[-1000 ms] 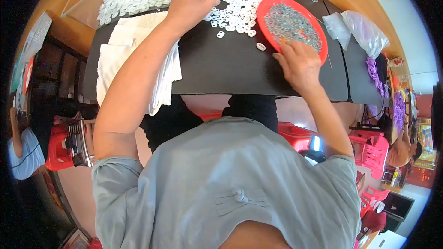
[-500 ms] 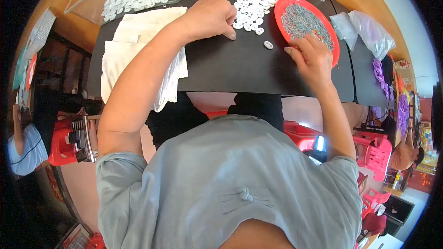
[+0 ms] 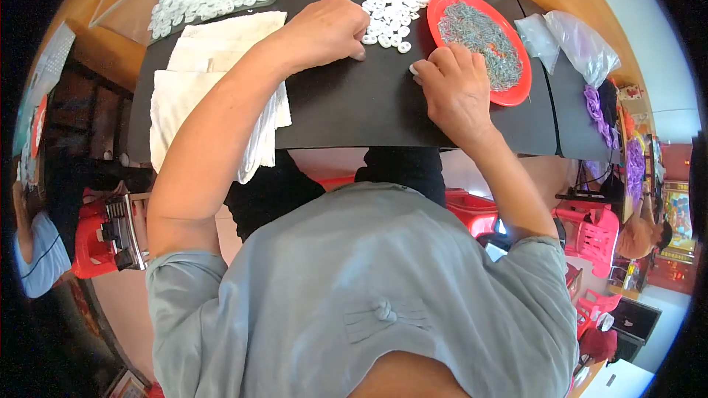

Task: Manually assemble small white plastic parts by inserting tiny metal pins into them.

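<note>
- Between and beyond the two hands, on the black table [image 3: 346,114], loose white pieces [image 3: 402,0] were spread, the nearest just beside the left fingertips.
- Left hand [image 3: 328,33]: fingers curled toward the thumb; whether anything was gripped could not be told.
- Right hand [image 3: 459,96]: thumb and fingers bunched; a lone white piece [image 3: 414,69] was touched by the tips and partly covered. Whether it was firmly pinched could not be told.
- Just beyond the right hand, a red plate [image 3: 509,98] was heaped with thin grey pieces [image 3: 472,26]; part of its rim was hidden by the fingers.
- Beyond the left hand, a clear tray [image 3: 118,15] was well stocked with similar white pieces; folded cloths [image 3: 181,92] were partly covered by the left forearm.
- Progress, as judged: handling was under way, with much left in spread and plate. Whether the tray's pieces were done could not be told.
</note>
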Demonstrator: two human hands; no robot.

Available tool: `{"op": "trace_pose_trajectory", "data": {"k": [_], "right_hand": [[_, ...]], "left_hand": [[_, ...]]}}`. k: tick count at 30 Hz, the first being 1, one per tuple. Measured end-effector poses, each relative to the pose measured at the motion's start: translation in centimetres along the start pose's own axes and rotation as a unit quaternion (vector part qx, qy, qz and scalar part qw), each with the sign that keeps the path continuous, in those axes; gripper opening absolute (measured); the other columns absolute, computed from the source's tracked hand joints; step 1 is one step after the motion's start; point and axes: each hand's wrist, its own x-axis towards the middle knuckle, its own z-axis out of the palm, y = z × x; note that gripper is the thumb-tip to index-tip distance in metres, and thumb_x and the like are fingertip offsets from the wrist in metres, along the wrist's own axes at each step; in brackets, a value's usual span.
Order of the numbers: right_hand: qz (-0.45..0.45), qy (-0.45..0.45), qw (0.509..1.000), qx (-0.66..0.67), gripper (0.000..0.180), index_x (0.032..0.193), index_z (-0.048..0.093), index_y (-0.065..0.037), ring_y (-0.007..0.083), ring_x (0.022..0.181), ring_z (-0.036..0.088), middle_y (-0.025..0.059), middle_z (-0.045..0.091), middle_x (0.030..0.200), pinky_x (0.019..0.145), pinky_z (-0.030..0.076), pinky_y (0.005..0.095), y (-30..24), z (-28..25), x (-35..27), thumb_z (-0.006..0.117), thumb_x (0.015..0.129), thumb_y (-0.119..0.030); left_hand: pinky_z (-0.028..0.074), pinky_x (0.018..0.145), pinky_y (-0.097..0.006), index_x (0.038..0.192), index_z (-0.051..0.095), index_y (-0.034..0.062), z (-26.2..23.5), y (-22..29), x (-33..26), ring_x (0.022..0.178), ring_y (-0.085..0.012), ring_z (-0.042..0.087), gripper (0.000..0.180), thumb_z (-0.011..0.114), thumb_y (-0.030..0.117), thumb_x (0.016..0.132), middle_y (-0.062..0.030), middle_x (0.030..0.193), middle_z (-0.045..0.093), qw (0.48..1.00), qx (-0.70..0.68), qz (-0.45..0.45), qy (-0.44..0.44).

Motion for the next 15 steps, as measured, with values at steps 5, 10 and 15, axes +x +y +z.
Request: {"op": "trace_pose_trajectory", "data": {"k": [5,10,15], "right_hand": [[0.022,0.041,0.999,0.023,0.013,0.087,0.065,-0.013,0.0246,0.084,0.053,0.0031,0.053,0.083,0.07,0.038,0.0386,1.0,0.2,1.4,0.069,0.075,-0.012],[0.022,0.048,0.998,0.015,0.011,0.086,0.067,-0.014,0.0246,0.086,0.055,0.0029,0.056,0.083,0.071,0.039,0.0384,3.2,1.5,3.9,0.07,0.075,-0.012],[-0.021,-0.004,0.999,0.04,0.012,0.087,0.068,-0.015,0.024,0.091,0.057,0.003,0.058,0.086,0.076,0.04,0.0377,3.8,2.4,4.7,0.07,0.075,-0.012]], "left_hand": [[0.046,0.066,-0.042,0.071,0.058,-0.0007,0.4,-0.7,0.2,0.073,-0.0339,0.06,0.018,0.073,0.009,0.067,-0.0164,0.071,0.06,1.0,-0.026,-0.008,0.0],[0.046,0.066,-0.041,0.071,0.059,-0.0006,0.2,-0.5,0.1,0.073,-0.0333,0.06,0.017,0.073,0.007,0.068,-0.0162,0.072,0.06,1.0,-0.025,-0.011,-0.007],[0.045,0.066,-0.04,0.072,0.059,-0.0008,0.1,-0.6,0.3,0.073,-0.033,0.059,0.019,0.073,0.011,0.068,-0.0157,0.07,0.059,0.998,-0.05,-0.023,-0.031]]}}
